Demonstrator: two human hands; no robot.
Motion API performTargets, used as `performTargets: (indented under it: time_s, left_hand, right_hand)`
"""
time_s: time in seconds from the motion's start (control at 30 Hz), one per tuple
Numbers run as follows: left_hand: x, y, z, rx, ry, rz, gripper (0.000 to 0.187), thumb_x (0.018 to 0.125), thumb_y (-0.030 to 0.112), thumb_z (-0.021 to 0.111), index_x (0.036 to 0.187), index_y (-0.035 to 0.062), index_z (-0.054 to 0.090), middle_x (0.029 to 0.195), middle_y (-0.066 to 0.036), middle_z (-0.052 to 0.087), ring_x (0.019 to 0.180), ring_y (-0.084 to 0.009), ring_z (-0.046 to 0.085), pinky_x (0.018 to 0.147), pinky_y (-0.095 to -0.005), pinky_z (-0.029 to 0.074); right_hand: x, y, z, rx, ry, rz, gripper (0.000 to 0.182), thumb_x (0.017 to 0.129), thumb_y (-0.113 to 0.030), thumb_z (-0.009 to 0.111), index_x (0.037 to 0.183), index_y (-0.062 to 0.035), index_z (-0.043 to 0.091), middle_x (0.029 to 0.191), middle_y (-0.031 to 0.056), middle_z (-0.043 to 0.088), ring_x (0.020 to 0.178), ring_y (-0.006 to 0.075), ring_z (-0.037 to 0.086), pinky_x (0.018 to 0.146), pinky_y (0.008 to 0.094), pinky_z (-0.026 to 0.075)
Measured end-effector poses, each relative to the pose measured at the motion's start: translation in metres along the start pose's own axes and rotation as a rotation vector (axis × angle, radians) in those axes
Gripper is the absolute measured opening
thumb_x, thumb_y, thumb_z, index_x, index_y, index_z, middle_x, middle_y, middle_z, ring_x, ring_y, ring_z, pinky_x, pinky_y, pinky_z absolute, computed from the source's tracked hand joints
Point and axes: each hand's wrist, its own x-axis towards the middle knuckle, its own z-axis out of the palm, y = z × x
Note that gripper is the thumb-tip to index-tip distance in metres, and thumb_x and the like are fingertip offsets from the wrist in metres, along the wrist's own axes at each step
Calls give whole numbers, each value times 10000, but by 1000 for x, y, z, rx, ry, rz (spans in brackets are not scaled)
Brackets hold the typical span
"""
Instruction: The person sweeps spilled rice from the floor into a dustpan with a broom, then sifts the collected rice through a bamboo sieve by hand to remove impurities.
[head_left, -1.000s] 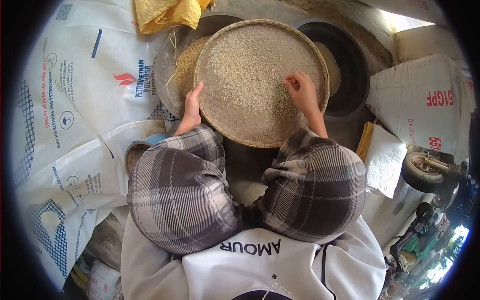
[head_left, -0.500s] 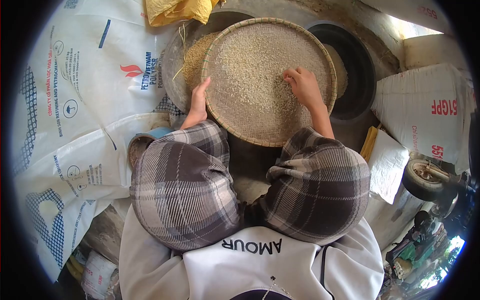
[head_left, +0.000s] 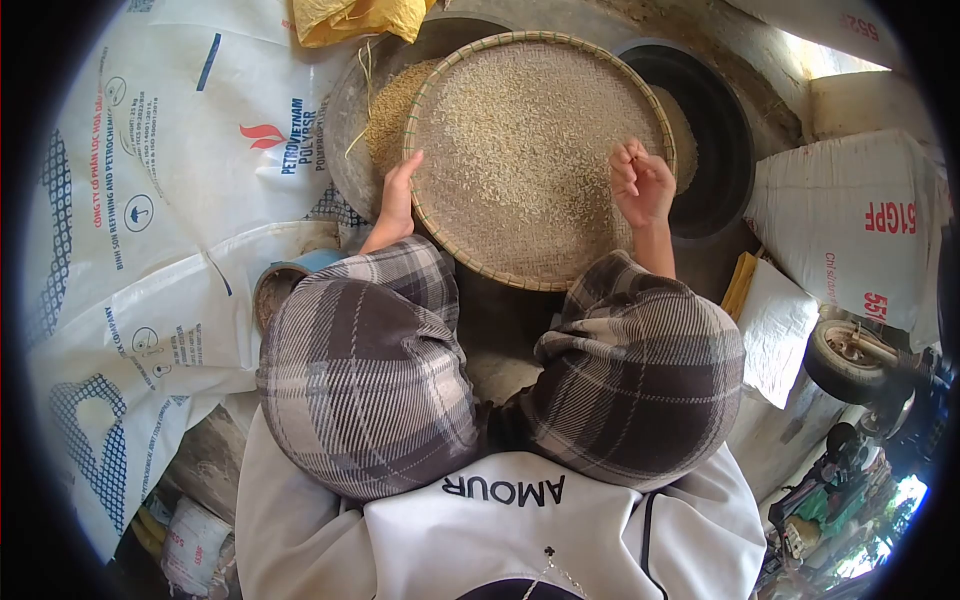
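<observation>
A round woven winnowing tray (head_left: 580, 255) with a bamboo rim lies in front of me, pale grains of rice (head_left: 520, 130) spread over its upper and middle part. My left hand (head_left: 395, 205) grips the tray's left rim, the thumb against the edge and the other fingers mostly hidden. Over the right side of the tray is my right hand (head_left: 643, 187), turned partly palm up with its fingers curled in. Whatever lies between those fingertips is too small to make out.
Under the tray's left side stands a wide basin (head_left: 345, 165) with golden unhusked grain (head_left: 395, 115). A black tub (head_left: 725, 150) with pale contents sits at the right. White printed sacks (head_left: 200, 180) cover the left, more sacks (head_left: 840, 220) the right, near a wheel (head_left: 845, 355).
My right hand has moved right, from over the grains toward the tray's right rim, and has rolled palm up. My left hand stays at the left rim.
</observation>
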Motion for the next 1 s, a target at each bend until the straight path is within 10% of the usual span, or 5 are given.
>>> performTargets:
  time_s: [0.17,0.37,0.57,0.8,1.0]
  left_hand:
    - [0,1,-1,-7,2,-32,380,907,282,542,1135,-20,574,1042,-113,636,937,-193,625,829,-315,494]
    - [0,1,-3,42,17,-7,364,901,274,552,1118,-17,582,1033,-107,639,931,-190,622,822,-314,487]
    - [6,-5,-10,54,6,9,374,915,271,518,1148,-17,568,1076,-129,634,954,-216,635,827,-345,515]
    - [5,-3,-8,40,-2,-13,373,912,265,520,1152,-16,564,1076,-128,633,957,-217,632,833,-349,514]
    - [0,1,-2,38,13,-10,379,911,266,521,1161,-16,558,1083,-132,631,968,-226,627,843,-352,507]
  right_hand:
    - [10,5,4,25,-22,-6,120,852,-108,519,855,9,547,700,37,467,554,82,399,428,203,284]
    - [35,14,13,-1799,336,-213,193,845,-198,641,907,-28,705,531,16,456,482,108,440,478,300,354]
    - [35,29,24,-2015,351,-248,167,805,-203,678,862,-47,686,577,130,551,539,273,553,542,389,427]
    - [46,31,5,-2044,320,-313,156,824,-190,672,840,-35,664,560,102,567,523,244,557,532,372,434]
    - [13,-6,-12,-225,87,33,192,898,-185,551,767,-92,446,595,-59,246,453,69,237,419,232,225]
